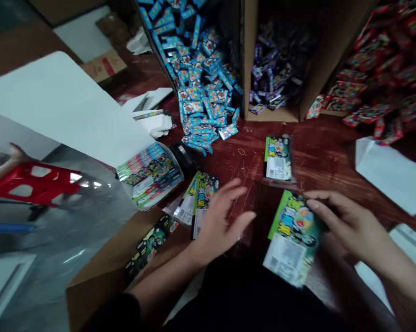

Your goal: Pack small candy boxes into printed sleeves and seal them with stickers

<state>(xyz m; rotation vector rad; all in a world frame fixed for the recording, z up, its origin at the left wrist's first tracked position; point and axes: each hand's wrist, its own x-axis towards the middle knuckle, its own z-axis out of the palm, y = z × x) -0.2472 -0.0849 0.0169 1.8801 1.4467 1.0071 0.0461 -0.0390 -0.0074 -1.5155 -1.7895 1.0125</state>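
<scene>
My right hand (346, 221) pinches the upper right edge of a flat green and black candy packet (292, 235) with a white label. The packet is tilted and held above the table's near edge. To its left, my left hand (223, 219) has its fingers spread and holds nothing. Just beyond that hand lie overlapping packets (190, 203) of the same print, partly hidden by it. Another such packet (278, 159) lies flat on the table, farther off than the held one.
Blue small boxes (201, 92) spill from a carton at the back. Purple ones (270, 78) and red ones (366, 87) fill cartons beside it. An open white display box (152, 177) stands left, above a brown carton (100, 263). Another person's hand (16, 154) touches a red stool (35, 182).
</scene>
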